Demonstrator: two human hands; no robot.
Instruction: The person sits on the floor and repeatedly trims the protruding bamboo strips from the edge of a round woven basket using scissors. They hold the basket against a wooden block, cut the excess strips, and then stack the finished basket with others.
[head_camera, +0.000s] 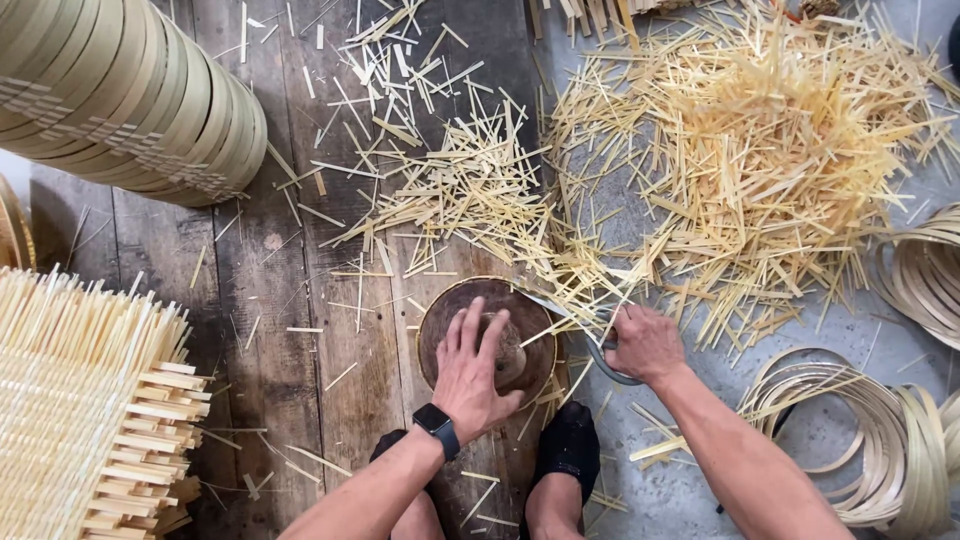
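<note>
Your left hand (472, 362) lies flat with fingers spread on top of a round, dark wooden disc (440, 310) rimmed by a pale bamboo band, pressing it down on the plank floor (270, 330) just in front of your feet. Your right hand (645, 343) is closed in a fist around the grey handle of a curved knife (560, 318), whose blade reaches left to the far right edge of the disc, where thin bamboo strips stick out. A black watch (437, 419) sits on your left wrist. Far and to the right, a big heap of cut bamboo slivers (760, 150) spreads over the grey floor, with a thinner scatter trailing left onto the planks. At far left stands a stack of round bamboo hoops (130, 90) lying on its side. Near left is a woven bamboo mat (80, 410) with loose strip ends. On the right, coils of thin bamboo bands (850, 430) rest near your right forearm.
</note>
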